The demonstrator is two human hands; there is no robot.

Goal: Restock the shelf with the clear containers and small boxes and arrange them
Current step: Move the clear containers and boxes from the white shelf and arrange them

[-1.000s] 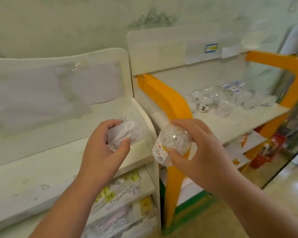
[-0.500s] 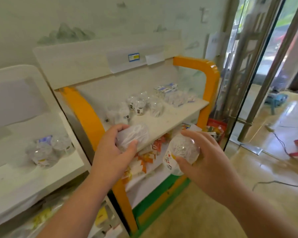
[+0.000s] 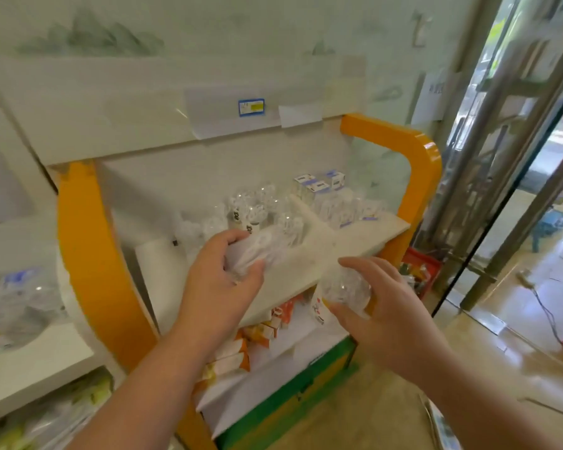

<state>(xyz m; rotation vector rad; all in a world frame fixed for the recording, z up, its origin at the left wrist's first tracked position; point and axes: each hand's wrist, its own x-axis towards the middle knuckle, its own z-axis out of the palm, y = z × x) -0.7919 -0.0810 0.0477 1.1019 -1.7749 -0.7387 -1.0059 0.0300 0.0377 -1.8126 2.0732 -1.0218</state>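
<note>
Two clear containers were held — one gripped in the left hand over the shelf, one clutched by the right hand just before its edge. Light, thin-walled and slippery they seemed — best clasped gently around the body.

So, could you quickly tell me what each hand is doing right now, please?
Left hand: grips a clear container over the shelf.
Right hand: holds another clear container.
</note>
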